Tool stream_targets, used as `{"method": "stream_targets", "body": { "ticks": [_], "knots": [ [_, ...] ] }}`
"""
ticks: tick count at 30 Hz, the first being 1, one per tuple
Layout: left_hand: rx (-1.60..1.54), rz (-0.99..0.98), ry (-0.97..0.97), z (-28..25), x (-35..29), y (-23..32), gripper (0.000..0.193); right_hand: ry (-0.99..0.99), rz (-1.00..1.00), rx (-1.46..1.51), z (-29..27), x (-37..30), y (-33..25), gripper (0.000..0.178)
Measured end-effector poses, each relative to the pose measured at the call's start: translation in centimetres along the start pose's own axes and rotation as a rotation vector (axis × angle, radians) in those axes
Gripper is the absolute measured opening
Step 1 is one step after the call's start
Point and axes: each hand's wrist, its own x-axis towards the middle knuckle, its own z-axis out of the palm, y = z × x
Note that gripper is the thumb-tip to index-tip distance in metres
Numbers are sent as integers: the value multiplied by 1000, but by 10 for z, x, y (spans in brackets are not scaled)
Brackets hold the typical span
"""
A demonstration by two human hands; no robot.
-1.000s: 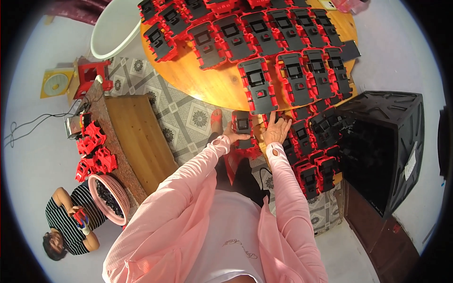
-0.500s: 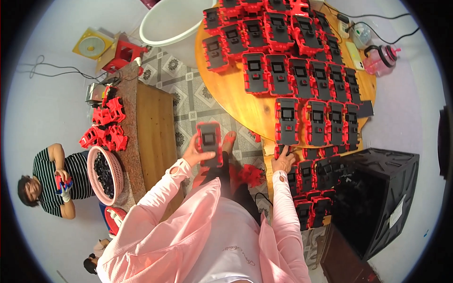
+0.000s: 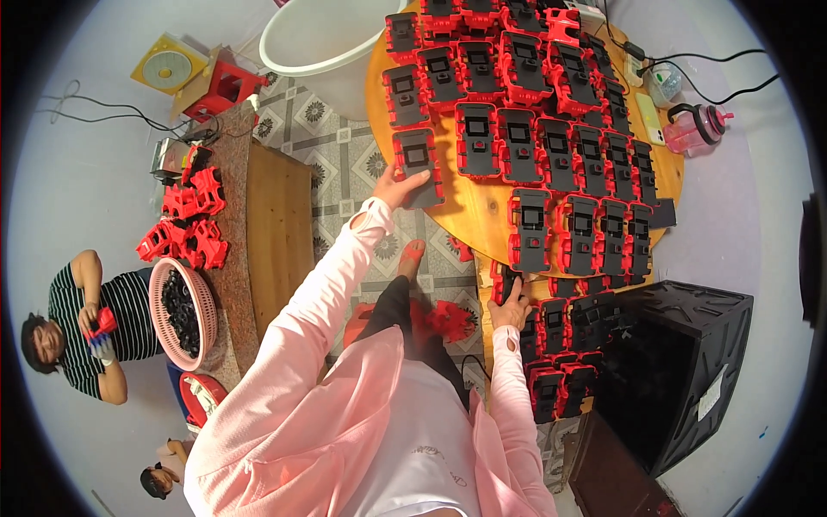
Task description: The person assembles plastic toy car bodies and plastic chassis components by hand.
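Note:
My left hand (image 3: pixel 398 187) grips a red-and-black plastic housing (image 3: pixel 417 155) by its lower end, thumb across the black face. This oblong piece has a dark square window and red sides, and it is at the left edge of the round wooden table (image 3: pixel 482 207). My right hand (image 3: pixel 513 308) closes on another such housing (image 3: pixel 506 277), just below the table's near rim. The fingers partly cover that piece. Rows of matching housings (image 3: pixel 519 138) lie on the tabletop, and more housings (image 3: pixel 553 320) lie on a lower surface beside my right hand.
A large white tub (image 3: pixel 323 65) stands beyond the table. At right are a black cabinet-like box (image 3: pixel 680 370), a pink bottle (image 3: pixel 693 129) and cables. Left, a counter (image 3: pixel 237 215) bears red plastic parts (image 3: pixel 183 207) and a pink basket (image 3: pixel 207 314); a person in stripes handles a piece there.
My left hand has carried its housing forward and right to the table's edge. The housing under my right hand has come further out to the left, with the hand slightly nearer me.

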Motion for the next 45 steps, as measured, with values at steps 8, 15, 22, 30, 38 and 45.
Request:
{"method": "stream_targets", "body": {
  "ticks": [8, 15, 22, 30, 38, 45],
  "knots": [
    [-24, -24, -106, 19, 23, -5, 66, -393, -85, 32, -37, -94, 9, 96],
    [187, -6, 83, -4, 48, -25, 118, -213, -405, 236, -132, -152, -64, 95],
    [32, -164, -47, 32, -104, -37, 95, 319, -394, 180, -120, -86, -135, 99],
    [-43, -138, -256, 70, -105, -64, 87, 348, -390, 237, -86, -58, -141, 99],
    [-142, -182, 88, 74, -88, -42, 95, 578, -583, 301, -64, -51, -113, 70],
    [69, 292, 430, 28, 48, 13, 98, 611, -676, 221, -64, -36, -110, 53]
  ]
}}
